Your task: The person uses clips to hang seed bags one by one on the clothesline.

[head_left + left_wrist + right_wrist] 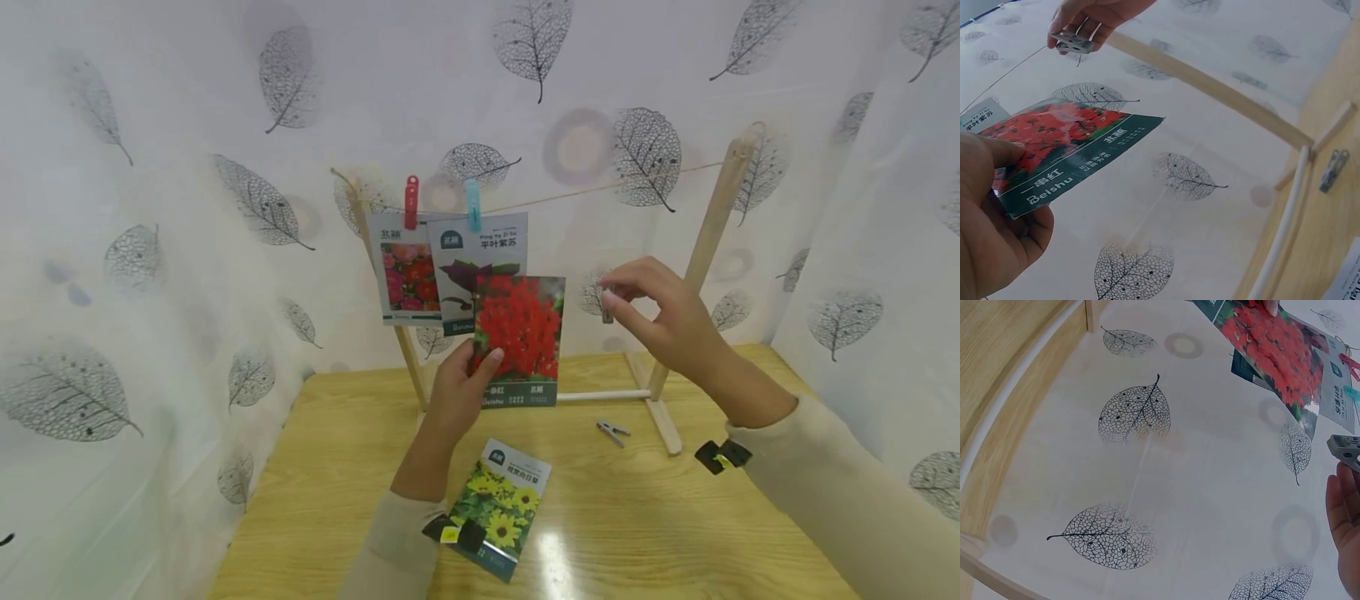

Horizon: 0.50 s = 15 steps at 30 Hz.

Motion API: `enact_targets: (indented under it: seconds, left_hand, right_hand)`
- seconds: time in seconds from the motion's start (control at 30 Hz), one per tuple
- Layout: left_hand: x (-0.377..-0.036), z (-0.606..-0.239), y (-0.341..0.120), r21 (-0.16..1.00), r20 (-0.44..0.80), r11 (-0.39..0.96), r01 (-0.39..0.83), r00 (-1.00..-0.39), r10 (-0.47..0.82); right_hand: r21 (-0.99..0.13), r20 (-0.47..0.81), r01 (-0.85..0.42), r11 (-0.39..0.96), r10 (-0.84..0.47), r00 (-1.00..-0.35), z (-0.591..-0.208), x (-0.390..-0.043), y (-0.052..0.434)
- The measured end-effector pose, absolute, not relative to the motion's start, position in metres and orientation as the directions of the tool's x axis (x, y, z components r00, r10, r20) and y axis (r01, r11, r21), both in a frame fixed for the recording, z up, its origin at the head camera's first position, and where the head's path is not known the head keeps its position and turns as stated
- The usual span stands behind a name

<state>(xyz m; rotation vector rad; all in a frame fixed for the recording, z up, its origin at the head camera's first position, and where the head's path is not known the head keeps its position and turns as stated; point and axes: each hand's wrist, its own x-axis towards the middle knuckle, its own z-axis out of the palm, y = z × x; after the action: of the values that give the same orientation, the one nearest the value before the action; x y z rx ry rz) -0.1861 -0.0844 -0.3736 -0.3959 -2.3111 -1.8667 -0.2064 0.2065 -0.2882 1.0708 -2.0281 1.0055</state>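
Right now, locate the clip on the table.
In the head view, the clip lies right of centre, left of the stand's right foot, below the white rod.

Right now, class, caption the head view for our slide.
Left hand holds a red-flower packet, right hand pinches a gray clip; two more packets hang from a string.

You have soft, even light in the head view, with a slight haze. Below and to the right of your left hand (459, 392), a white glare lies on the table (553, 550). In its grip, the red-flower packet (522, 333) shines in both wrist views; its small print (527, 398) is blurred in the head view. Right of this grip, the left wrist lens bends the white rod (1285, 226).
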Motion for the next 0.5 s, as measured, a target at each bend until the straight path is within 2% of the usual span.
enact_targets:
  seconds: [0.23,0.5]
  left_hand:
    - [-0.187,-0.367,-0.083,0.935,0.245,0.24,0.263,-0.964,0.101]
    - [-0.19,-0.362,-0.079,0.938,0.255,0.223,0.265,-0.964,0.073]
  right_hand:
    - [-0.351,0.807,-0.859,0.373,-0.344,-0.48,-0.278,-0.209,0.2]
    - [-0.329,0.82,-0.857,0.397,-0.329,-0.468,-0.268,-0.215,0.19]
